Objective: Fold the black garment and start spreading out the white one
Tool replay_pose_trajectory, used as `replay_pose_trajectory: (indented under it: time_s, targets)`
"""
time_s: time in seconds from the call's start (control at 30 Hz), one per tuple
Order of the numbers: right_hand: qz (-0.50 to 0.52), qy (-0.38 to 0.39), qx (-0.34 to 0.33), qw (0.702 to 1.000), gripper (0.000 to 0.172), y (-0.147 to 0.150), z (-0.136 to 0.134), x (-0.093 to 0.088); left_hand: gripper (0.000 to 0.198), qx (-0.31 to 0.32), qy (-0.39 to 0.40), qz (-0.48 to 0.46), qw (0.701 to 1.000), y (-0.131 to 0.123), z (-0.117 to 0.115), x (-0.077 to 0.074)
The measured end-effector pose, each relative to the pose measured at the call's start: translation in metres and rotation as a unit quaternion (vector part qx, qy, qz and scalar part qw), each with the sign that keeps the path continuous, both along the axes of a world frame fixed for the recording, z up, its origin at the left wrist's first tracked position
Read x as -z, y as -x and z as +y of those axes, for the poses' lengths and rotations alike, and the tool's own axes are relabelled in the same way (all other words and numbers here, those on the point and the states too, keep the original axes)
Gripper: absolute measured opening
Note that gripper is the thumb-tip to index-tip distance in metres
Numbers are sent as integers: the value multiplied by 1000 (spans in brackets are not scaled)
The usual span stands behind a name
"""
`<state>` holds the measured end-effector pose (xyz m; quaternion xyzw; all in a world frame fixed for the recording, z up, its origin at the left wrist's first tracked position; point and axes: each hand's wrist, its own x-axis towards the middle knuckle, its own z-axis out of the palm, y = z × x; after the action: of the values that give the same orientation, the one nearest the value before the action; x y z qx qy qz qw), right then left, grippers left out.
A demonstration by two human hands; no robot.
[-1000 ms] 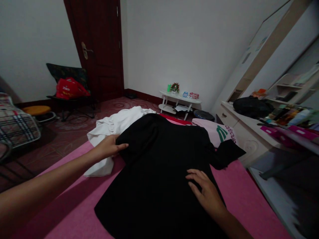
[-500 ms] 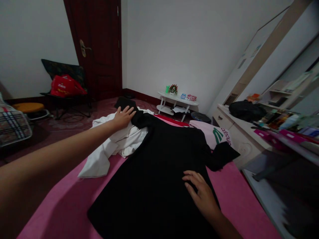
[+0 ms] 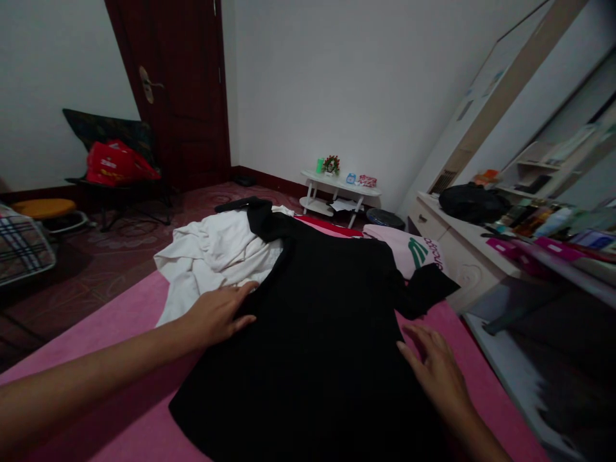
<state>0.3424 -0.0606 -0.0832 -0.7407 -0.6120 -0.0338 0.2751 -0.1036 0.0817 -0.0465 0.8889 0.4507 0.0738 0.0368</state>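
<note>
A black short-sleeved garment (image 3: pixel 317 333), like a T-shirt or dress, lies spread out on the pink bed cover (image 3: pixel 125 359). At its left edge is my left hand (image 3: pixel 219 314), fingers stretched out, next to the crumpled white cloth (image 3: pixel 206 250) that lies partly beneath the black left sleeve. My right hand (image 3: pixel 436 366) is at the garment's right edge below the right sleeve, its fingers apart and slightly bent. Neither hand grips the fabric visibly. Just past the right sleeve lies a pink piece with green print (image 3: pixel 402 247).
Along the right stands a cream dresser (image 3: pixel 455 256) with a black bag (image 3: pixel 474 202) and bottles on it. A small white table (image 3: pixel 337 181) is by the far wall. At the left are a folding chair (image 3: pixel 108 122) with a red bag (image 3: pixel 115 163) and a yellow stool (image 3: pixel 45 207).
My left hand has drawn back from the left sleeve to the garment's left side. My right hand has shifted right, from on top of the fabric to its right edge.
</note>
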Motion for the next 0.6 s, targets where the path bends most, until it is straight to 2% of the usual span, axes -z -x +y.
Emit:
replay_pose_trajectory:
  time_s: [0.07, 0.13, 0.27, 0.33, 0.47, 0.53, 0.6]
  targets:
    - [27, 40, -1, 999, 49, -3, -1, 1, 62, 16, 16, -43, 999, 1, -6, 11]
    - [65, 51, -23, 996, 51, 2, 0, 1, 64, 38, 63, -99, 992, -2, -7, 11]
    - [147, 65, -65, 985, 42, 16, 1, -8, 46, 63, 201, -219, 953, -8, -3, -8]
    - [220, 102, -66, 968, 37, 20, -1, -24, 42, 40, 271, -271, 923, -5, -2, -22]
    - [303, 145, -38, 941, 40, 26, -19, -74, 47, -23, 375, -335, 864, 11, -6, -51]
    - [314, 170, -26, 934, 42, 29, -33, -94, 49, -37, 395, -336, 854, 21, -11, -60]
    - [327, 207, -19, 922, 44, 31, -46, -102, 50, -48, 385, -324, 863, 29, -18, -63]
